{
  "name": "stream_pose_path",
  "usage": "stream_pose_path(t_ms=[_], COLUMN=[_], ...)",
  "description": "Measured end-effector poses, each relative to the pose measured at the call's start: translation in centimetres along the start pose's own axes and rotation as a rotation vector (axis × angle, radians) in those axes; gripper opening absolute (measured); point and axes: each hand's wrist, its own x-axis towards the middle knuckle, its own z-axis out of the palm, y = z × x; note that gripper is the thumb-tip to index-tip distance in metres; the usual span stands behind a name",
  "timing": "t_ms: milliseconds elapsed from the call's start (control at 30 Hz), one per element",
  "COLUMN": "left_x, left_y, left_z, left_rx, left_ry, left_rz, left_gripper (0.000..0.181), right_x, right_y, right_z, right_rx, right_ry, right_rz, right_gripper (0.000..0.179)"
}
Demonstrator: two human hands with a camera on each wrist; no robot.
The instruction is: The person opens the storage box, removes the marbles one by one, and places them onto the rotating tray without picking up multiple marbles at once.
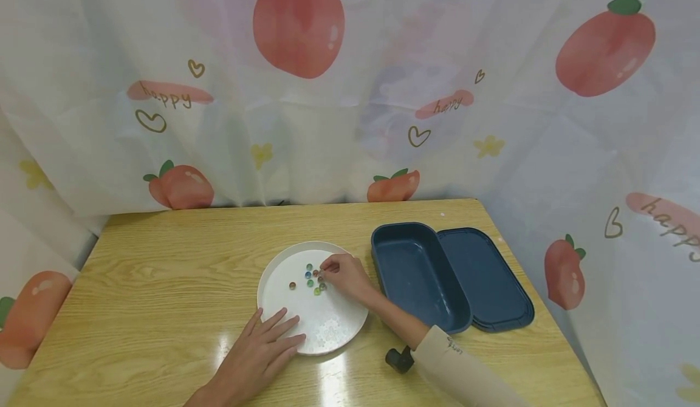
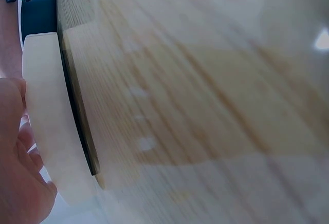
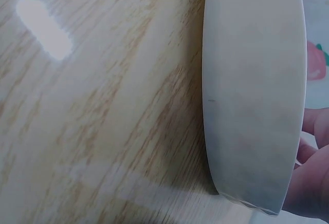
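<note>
A round white tray [image 1: 333, 322] with a raised rim lies on the wooden table. Several small glass marbles [image 1: 310, 283], green, blue, brown and yellowish, sit loosely grouped in it, with one brown marble [image 1: 292, 285] apart to the left. My right hand [image 1: 350, 279] reaches over the tray's right rim, thumb and fingertips pinching a marble at the group's right side; the fingers partly hide it. My left hand [image 1: 262, 349] rests on the tray's near-left rim, its fingers spread and straight. Both wrist views mostly show the tray's outer wall [image 3: 254, 90] and the table.
A dark blue rectangular box [image 1: 421, 267], its inside facing up, stands right of the tray. Its matching flat lid [image 1: 487, 279] lies alongside on the right. A black object [image 1: 399, 360] shows by the right sleeve. A fruit-print curtain [image 1: 306, 121] hangs behind the wooden table [image 1: 164, 273].
</note>
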Motion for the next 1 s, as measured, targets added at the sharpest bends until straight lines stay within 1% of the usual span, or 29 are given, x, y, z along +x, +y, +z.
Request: stream_pose_path(t_ms=[300, 500, 1000], left_x=[-0.01, -0.02, 0.05], left_y=[-0.01, 0.0, 0.06], left_z=[0.06, 0.08, -0.01], left_rx=[0.001, -0.001, 0.007], left_ry=[0.0, -0.006, -0.013], left_rz=[-0.001, -0.006, -0.009], left_gripper=[0.025, 0.025, 0.025], right_x=[-0.04, -0.09, 0.04], right_y=[-0.05, -0.03, 0.14], right_z=[-0.17, -0.23, -0.23], right_rx=[0.029, 0.03, 0.023], right_ry=[-0.004, -0.005, -0.026], right_rz=[0.01, 0.004, 0.03], right_gripper=[0.007, 0.007, 0.007])
